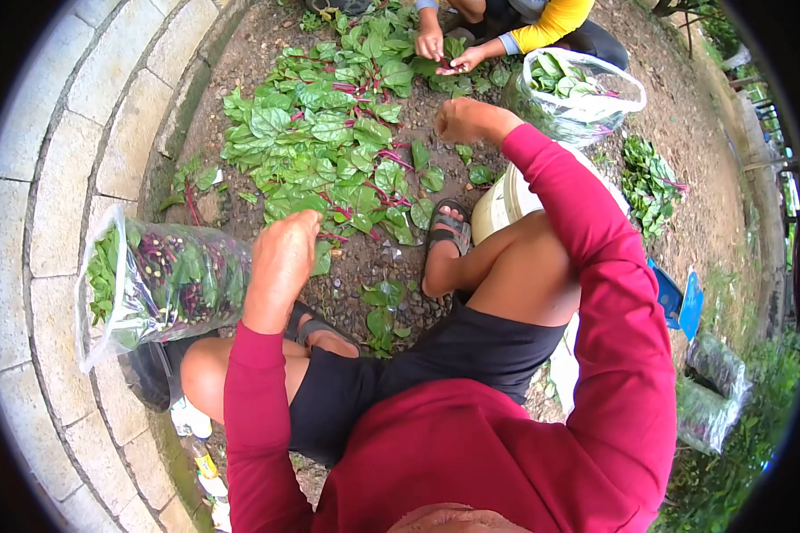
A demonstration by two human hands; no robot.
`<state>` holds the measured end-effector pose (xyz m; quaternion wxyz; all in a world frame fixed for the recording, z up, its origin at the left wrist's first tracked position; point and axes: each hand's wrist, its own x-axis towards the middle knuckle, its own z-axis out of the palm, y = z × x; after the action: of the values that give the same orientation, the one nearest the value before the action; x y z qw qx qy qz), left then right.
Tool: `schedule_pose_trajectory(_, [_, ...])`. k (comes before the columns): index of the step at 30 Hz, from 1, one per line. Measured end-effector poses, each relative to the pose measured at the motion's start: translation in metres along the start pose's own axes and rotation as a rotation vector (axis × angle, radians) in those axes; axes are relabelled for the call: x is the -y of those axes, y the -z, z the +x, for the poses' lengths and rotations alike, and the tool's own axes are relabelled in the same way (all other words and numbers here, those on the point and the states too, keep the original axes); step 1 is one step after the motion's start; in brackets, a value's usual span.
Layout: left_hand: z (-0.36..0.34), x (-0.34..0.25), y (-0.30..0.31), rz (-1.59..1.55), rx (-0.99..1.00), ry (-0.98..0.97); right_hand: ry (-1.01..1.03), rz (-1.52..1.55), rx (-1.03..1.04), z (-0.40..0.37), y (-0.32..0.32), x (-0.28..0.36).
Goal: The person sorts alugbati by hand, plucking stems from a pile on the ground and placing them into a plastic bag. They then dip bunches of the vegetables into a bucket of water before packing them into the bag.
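Note:
A wide pile of green leaves with purple-red stems [320,147] lies spread on the ground before me. My left hand [284,258] hangs over the pile's near-left edge, its back towards me and its fingers curled in. What those fingers hold, if anything, is hidden. Farther off, my right hand [473,121] is raised right of the pile, closed with the fingers bent down. I cannot make out anything in it. Beside my left forearm stands a clear plastic bag [173,280] packed with leaves and stems.
Across the pile, another person's hands [449,58] handle a stem. An open clear bag of leaves [587,115] and a pale bucket [507,204] stand at right. A leaf bunch [651,186], blue plastic object [678,298] and filled bags [713,391] lie farther right. Stone steps [62,178] curve along the left.

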<state>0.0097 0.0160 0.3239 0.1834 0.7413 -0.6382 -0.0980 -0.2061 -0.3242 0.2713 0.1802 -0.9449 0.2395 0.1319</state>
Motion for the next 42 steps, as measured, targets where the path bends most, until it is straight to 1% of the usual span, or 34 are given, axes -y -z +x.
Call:
schedule_pose_trajectory(1, [0.002,-0.005,0.006,-0.014,0.006,0.037,0.005,-0.003,-0.005,0.0,0.0,-0.001])
schedule_pose_trajectory(5, [0.005,-0.008,0.013,-0.048,-0.073,0.022,-0.014,0.008,0.013,0.0,0.0,-0.001])
schedule_pose_trajectory(8, [0.006,-0.014,0.021,-0.064,-0.019,0.108,-0.007,-0.002,0.021,0.001,-0.002,0.0])
schedule_pose_trajectory(9, [0.006,-0.013,0.019,-0.064,-0.06,0.106,-0.004,0.002,0.015,0.001,-0.003,0.0])
schedule_pose_trajectory(10, [0.006,-0.015,0.021,-0.077,-0.047,0.133,-0.002,0.005,0.007,0.0,-0.001,0.002])
schedule_pose_trajectory(11, [0.007,-0.018,0.024,-0.091,-0.032,0.16,-0.04,-0.002,0.047,0.0,0.002,0.005])
schedule_pose_trajectory(12, [0.007,-0.019,0.026,-0.107,-0.018,0.187,-0.036,0.0,0.052,0.0,0.003,0.008])
schedule_pose_trajectory(15, [0.006,-0.01,0.02,-0.089,-0.08,0.124,-0.033,-0.004,0.054,0.0,0.002,0.008])
schedule_pose_trajectory(18, [0.008,-0.002,0.015,-0.047,-0.335,-0.088,-0.028,-0.013,0.049,0.002,-0.004,0.007])
schedule_pose_trajectory(22, [0.005,0.001,0.029,-0.075,-0.279,0.022,0.033,-0.019,0.064,0.011,-0.029,0.004])
schedule_pose_trajectory(25, [0.005,-0.001,0.057,-0.074,-0.226,0.09,0.113,-0.079,0.057,0.022,-0.051,0.014])
schedule_pose_trajectory(27, [0.008,-0.002,0.079,-0.066,-0.213,0.067,0.196,-0.156,0.035,0.035,-0.072,0.019])
schedule_pose_trajectory(29, [0.01,0.005,0.093,-0.082,-0.22,0.033,0.2,-0.195,0.028,0.059,-0.093,0.031])
schedule_pose_trajectory(30, [0.011,0.009,0.098,-0.114,-0.21,0.047,0.202,-0.212,0.024,0.073,-0.103,0.039])
schedule_pose_trajectory(32, [0.012,0.018,0.103,-0.178,-0.191,0.073,0.16,-0.164,0.029,0.102,-0.119,0.063])
schedule_pose_trajectory(33, [0.01,0.023,0.102,-0.129,-0.204,0.07,0.141,-0.141,0.032,0.116,-0.127,0.076])
schedule_pose_trajectory(36, [0.008,0.029,0.104,-0.121,-0.168,0.063,0.151,0.014,-0.039,0.156,-0.17,0.102])
schedule_pose_trajectory(37, [0.008,0.032,0.104,-0.131,-0.164,0.081,0.092,0.035,0.0,0.168,-0.184,0.112])
schedule_pose_trajectory(40, [0.007,0.04,0.112,-0.129,-0.164,0.121,-0.008,0.033,-0.014,0.18,-0.219,0.134])
schedule_pose_trajectory(41, [0.006,0.044,0.113,-0.126,-0.189,0.114,-0.113,0.028,0.087,0.185,-0.223,0.139])
schedule_pose_trajectory(42, [0.005,0.048,0.115,-0.121,-0.196,0.132,-0.133,0.035,0.074,0.188,-0.226,0.143])
